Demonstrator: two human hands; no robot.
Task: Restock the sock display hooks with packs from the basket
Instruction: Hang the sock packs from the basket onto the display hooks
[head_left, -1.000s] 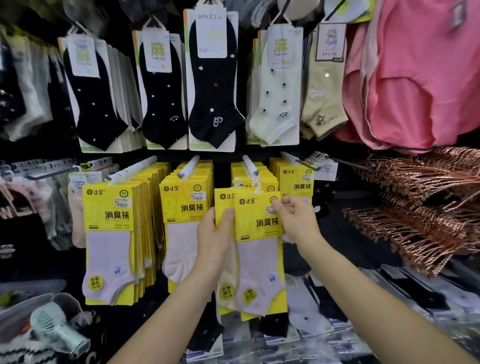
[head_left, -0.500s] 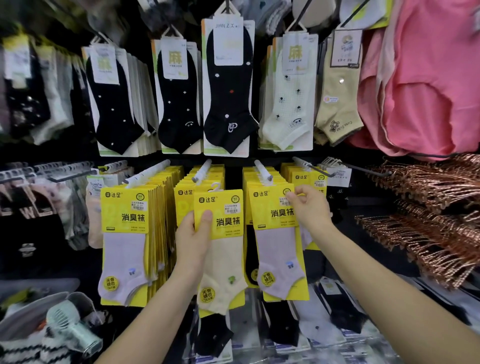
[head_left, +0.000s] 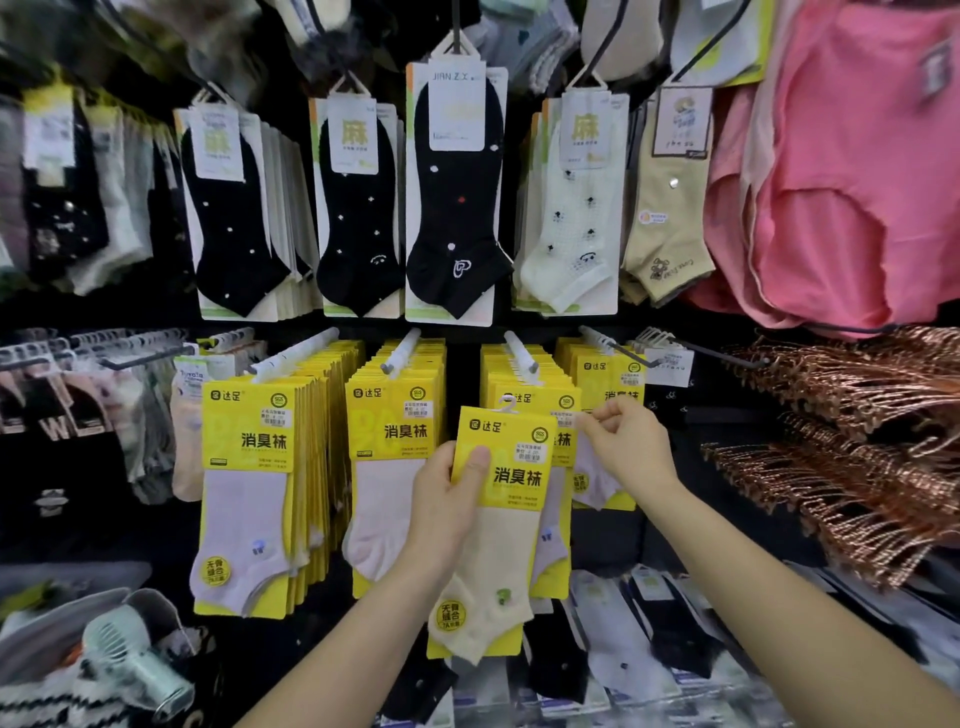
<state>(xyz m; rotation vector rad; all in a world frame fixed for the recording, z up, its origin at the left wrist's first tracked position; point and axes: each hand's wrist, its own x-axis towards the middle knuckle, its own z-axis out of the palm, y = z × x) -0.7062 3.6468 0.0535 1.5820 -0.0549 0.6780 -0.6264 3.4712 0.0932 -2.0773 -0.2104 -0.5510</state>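
Hooks (head_left: 402, 351): white prongs above the fingers, crowded with yellow hung packs (head_left: 249, 467).
Hangers (head_left: 857, 441): copper heap right of the fingers.
Left hand (head_left: 441, 499): thumb and fingers grip the pack (head_left: 511, 467), just before the front hung pack (head_left: 530, 399).
Right hand (head_left: 628, 447): curled fingers pinch the front hung pack's top corner.
Pack: yellow card, cream sock, white loop on top.

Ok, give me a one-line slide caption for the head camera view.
Restocking socks: left hand holds a yellow sock pack before the display; right hand pinches a hung pack.
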